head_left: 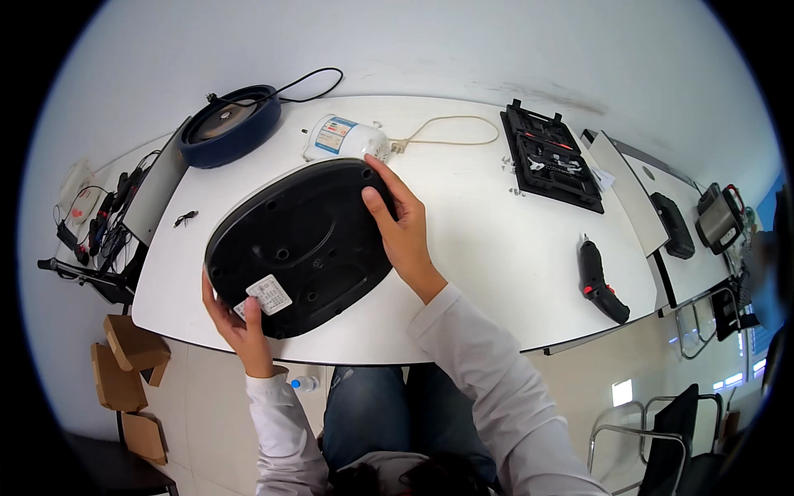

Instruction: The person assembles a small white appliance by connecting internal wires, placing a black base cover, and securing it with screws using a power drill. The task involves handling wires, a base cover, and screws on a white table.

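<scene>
Between my hands is a black oval appliance base [306,240], raised and tilted over the near left of the table. Its underside faces me, showing several screw holes and a white label [269,295]. My left hand [240,326] grips the lower left rim, thumb on the label. At the upper right rim, my right hand [399,219] holds on with its thumb over the underside. Just beyond the base lies a white rounded housing [343,139] with a blue-edged label and a pale cord [455,142]. The base hides part of that housing's near side.
On the white table [480,248] are a dark blue round appliance [231,124] with a black cord, an open black tool case [552,157], loose screws [516,192], a black cordless screwdriver [600,281] and a small black cable [186,218]. Cardboard boxes [132,343] stand at lower left.
</scene>
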The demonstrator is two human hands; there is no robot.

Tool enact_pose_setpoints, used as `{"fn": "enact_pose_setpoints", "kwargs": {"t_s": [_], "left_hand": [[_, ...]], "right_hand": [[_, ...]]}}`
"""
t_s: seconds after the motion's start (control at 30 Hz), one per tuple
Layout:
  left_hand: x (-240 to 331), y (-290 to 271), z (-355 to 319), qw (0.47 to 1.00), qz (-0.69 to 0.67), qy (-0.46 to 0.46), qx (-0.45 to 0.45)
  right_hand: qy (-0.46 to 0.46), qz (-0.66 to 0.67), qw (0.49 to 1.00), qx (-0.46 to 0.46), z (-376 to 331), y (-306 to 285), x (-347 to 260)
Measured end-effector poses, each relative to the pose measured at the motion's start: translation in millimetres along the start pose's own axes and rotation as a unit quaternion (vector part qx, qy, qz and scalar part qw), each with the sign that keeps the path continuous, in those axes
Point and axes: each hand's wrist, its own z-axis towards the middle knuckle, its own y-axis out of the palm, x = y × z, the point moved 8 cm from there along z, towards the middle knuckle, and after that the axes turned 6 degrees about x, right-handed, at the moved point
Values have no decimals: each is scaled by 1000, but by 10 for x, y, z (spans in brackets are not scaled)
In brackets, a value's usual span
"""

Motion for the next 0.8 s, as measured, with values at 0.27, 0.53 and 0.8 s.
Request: {"fn": "enact_pose_setpoints", "kwargs": {"t_s": [0.27,0.53,0.8], "left_hand": [[26,-56,-51,999,7,4,45],[-29,-146,-116,995,67,4,71],[-37,-235,-144,990,96,4,106]], "right_hand": [[-288,-449,846,-9,265,-821,-270],[-225,-699,653,184,602,-2598,-212],[-244,-816,523,48,1005,-2258,370]]}}
